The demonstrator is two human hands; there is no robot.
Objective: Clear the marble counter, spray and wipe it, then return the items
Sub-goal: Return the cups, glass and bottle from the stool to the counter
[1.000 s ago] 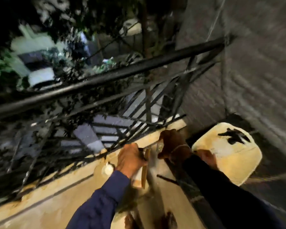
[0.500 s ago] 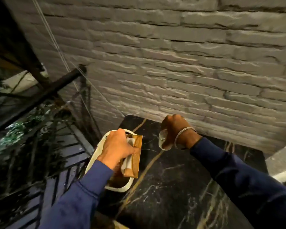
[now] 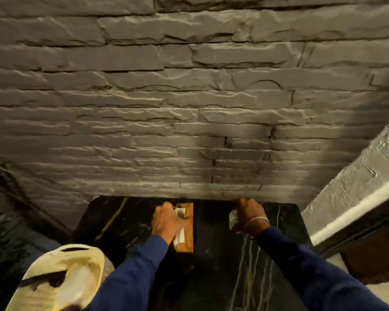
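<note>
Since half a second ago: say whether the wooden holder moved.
Yes. The wooden holder went from above the cream stool to over the marble counter.

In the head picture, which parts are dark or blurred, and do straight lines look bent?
Head view: low light rakes the stone wall, shadowed at right; the marble counter is almost black; the white seat, lower left, is motion-blurred; the wide lens bows the wall's courses.
</note>
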